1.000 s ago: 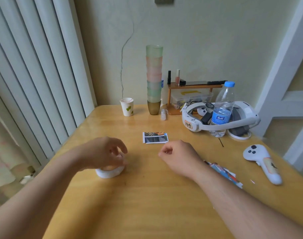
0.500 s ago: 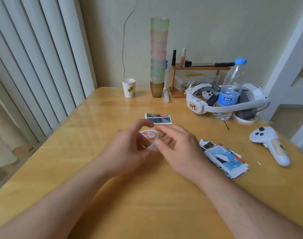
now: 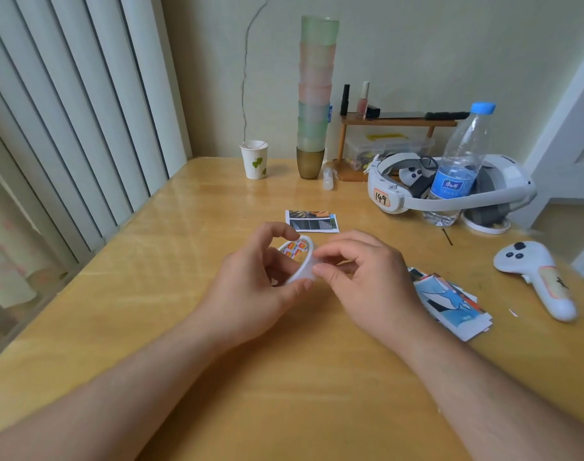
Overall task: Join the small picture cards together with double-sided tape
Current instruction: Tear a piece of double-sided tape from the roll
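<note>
My left hand (image 3: 250, 287) grips a white roll of double-sided tape (image 3: 300, 257) above the middle of the wooden table (image 3: 151, 294), fingers over its top and thumb under it. My right hand (image 3: 367, 277) pinches the roll's right edge with thumb and forefinger. Just beyond the hands, two joined picture cards (image 3: 312, 221) lie flat. A loose pile of picture cards (image 3: 450, 304) lies to the right of my right wrist.
A white controller (image 3: 536, 277) lies at the right edge. Behind it stand a headset (image 3: 450, 191) and a water bottle (image 3: 460, 168). A paper cup (image 3: 254, 159), a tall stack of cups (image 3: 315, 94) and a small wooden shelf (image 3: 397, 121) line the far wall.
My left hand lifted the tape roll from the table's left and brought it to the middle. My right hand came in and took hold of its edge. The view tilted down.
</note>
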Demonstrator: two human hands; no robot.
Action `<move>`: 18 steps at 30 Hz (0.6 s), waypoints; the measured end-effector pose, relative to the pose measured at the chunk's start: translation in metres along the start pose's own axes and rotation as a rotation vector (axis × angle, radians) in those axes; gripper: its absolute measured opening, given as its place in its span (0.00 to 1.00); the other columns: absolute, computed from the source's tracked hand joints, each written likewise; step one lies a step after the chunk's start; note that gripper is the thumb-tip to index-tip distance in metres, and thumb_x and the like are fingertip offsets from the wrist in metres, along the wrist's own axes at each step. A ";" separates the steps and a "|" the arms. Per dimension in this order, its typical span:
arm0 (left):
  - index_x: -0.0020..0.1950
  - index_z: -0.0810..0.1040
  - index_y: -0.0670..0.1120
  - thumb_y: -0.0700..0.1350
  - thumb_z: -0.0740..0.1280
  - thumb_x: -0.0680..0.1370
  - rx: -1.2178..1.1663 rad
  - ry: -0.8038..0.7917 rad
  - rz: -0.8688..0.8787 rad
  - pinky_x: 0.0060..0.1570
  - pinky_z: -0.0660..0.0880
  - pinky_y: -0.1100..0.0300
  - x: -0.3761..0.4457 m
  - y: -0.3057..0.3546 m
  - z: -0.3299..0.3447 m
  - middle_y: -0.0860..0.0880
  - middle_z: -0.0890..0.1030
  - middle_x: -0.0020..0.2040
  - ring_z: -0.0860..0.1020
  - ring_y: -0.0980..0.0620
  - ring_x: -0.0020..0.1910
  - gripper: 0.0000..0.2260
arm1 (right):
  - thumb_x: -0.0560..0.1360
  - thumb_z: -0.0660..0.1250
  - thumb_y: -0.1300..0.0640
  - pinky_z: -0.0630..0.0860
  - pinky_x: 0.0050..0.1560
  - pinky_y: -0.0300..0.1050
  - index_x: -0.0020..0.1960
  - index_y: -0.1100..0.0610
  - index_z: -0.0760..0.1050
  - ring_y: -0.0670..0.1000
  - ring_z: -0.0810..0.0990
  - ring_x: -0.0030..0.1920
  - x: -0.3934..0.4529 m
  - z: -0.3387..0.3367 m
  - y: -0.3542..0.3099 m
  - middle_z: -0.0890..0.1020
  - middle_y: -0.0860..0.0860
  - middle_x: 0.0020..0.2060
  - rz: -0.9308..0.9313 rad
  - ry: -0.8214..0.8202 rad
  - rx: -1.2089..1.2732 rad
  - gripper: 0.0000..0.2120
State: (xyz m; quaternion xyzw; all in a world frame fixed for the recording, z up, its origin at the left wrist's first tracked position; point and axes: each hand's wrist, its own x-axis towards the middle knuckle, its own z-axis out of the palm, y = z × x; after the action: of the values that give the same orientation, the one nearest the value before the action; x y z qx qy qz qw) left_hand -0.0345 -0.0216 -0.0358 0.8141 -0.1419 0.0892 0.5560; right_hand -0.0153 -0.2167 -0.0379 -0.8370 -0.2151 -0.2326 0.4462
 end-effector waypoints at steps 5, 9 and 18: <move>0.53 0.77 0.60 0.43 0.78 0.76 0.023 0.017 0.034 0.38 0.76 0.56 0.000 -0.001 0.001 0.51 0.85 0.40 0.77 0.52 0.33 0.15 | 0.74 0.76 0.60 0.81 0.46 0.47 0.47 0.50 0.86 0.46 0.82 0.46 -0.002 -0.004 0.002 0.83 0.41 0.45 -0.055 -0.062 -0.073 0.05; 0.50 0.82 0.57 0.47 0.76 0.77 0.097 0.025 0.098 0.34 0.71 0.63 0.000 -0.001 0.000 0.53 0.83 0.38 0.72 0.55 0.31 0.06 | 0.76 0.74 0.59 0.79 0.45 0.45 0.46 0.51 0.84 0.46 0.82 0.43 -0.002 -0.008 -0.003 0.82 0.42 0.42 -0.112 -0.090 -0.095 0.03; 0.52 0.80 0.55 0.46 0.74 0.79 0.266 0.040 0.208 0.34 0.67 0.67 0.000 0.000 0.000 0.55 0.81 0.36 0.71 0.54 0.30 0.05 | 0.75 0.73 0.57 0.79 0.43 0.47 0.43 0.51 0.82 0.45 0.80 0.40 -0.003 -0.006 -0.010 0.81 0.41 0.40 -0.165 -0.039 -0.153 0.02</move>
State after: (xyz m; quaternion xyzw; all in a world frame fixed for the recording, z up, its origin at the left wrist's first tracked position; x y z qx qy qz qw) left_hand -0.0343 -0.0219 -0.0358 0.8595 -0.2010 0.1806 0.4340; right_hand -0.0245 -0.2172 -0.0302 -0.8525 -0.2733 -0.2681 0.3560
